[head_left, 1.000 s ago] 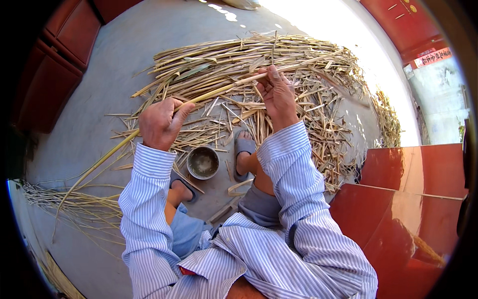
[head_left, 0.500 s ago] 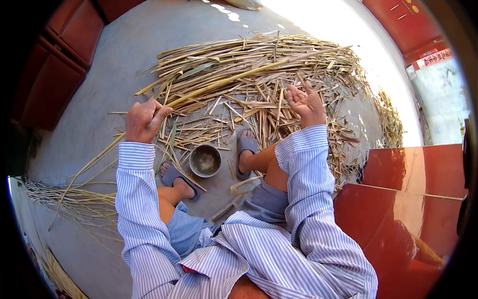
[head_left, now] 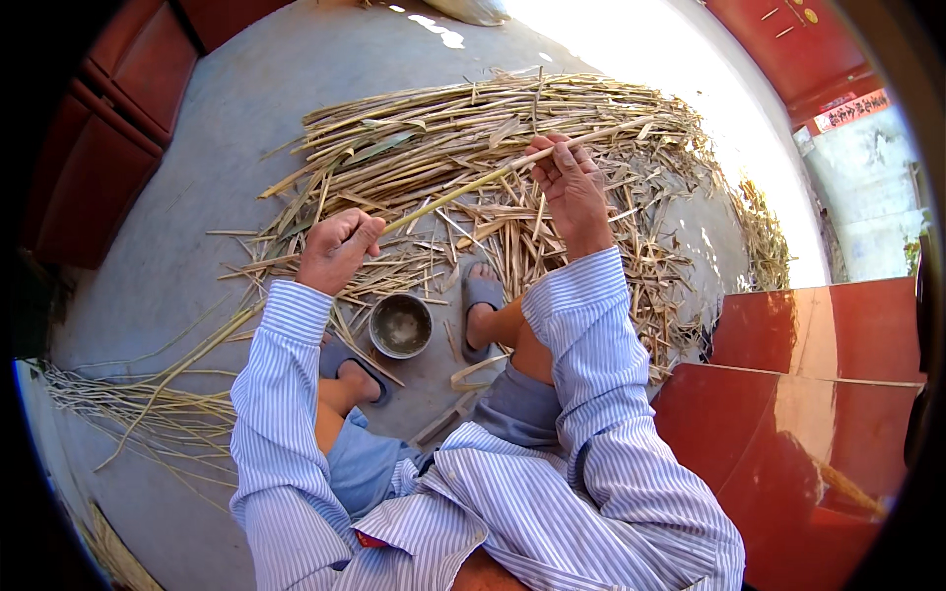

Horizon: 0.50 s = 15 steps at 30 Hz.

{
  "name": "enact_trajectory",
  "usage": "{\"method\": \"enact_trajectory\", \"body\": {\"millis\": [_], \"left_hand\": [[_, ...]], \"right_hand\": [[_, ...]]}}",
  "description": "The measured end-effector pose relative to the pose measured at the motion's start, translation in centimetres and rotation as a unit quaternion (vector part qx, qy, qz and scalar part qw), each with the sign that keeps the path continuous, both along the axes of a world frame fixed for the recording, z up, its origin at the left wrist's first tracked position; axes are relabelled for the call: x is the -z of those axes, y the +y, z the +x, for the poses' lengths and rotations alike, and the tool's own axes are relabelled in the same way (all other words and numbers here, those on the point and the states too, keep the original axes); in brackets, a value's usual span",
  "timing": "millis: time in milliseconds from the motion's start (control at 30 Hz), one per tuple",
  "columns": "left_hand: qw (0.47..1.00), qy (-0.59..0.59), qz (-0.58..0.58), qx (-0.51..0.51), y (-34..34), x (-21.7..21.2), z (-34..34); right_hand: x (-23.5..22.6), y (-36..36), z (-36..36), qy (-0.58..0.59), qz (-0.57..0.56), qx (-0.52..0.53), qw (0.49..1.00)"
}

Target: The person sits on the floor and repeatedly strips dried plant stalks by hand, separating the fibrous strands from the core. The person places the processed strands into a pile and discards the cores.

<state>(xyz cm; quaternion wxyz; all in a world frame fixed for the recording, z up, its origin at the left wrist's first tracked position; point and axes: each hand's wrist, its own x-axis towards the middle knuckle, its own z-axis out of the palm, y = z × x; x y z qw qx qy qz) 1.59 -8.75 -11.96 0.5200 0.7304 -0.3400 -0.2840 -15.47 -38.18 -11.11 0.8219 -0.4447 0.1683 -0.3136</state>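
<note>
Both hands hold one long pale reed (head_left: 473, 184) raised above the floor. The left hand (head_left: 337, 251) is closed in a fist around its lower end at 9 o'clock; the right hand (head_left: 570, 187) pinches its upper part at 1 o'clock. Beneath lies a reed pile (head_left: 473, 118) on the grey floor (head_left: 187, 197). A small metal bowl (head_left: 400, 325) sits between the sandalled feet, at 6 o'clock from the hands.

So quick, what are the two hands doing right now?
Left hand: closed on one end of a reed.
Right hand: fingers pinch the same reed.
</note>
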Motion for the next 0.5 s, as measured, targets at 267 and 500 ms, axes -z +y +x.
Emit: {"method": "enact_trajectory", "body": {"millis": [267, 500], "left_hand": [[0.989, -0.108, -0.044, -0.095, -1.1, 0.2, -1.2], [0.963, -0.245, -0.048, -0.099, -0.9, -0.4, -2.1]], "right_hand": [[0.4, 0.4, 0.8, 0.036, 0.028, 0.077, 0.996], [0.3, 0.8, 1.2, 0.075, 0.028, 0.108, 0.991]]}}
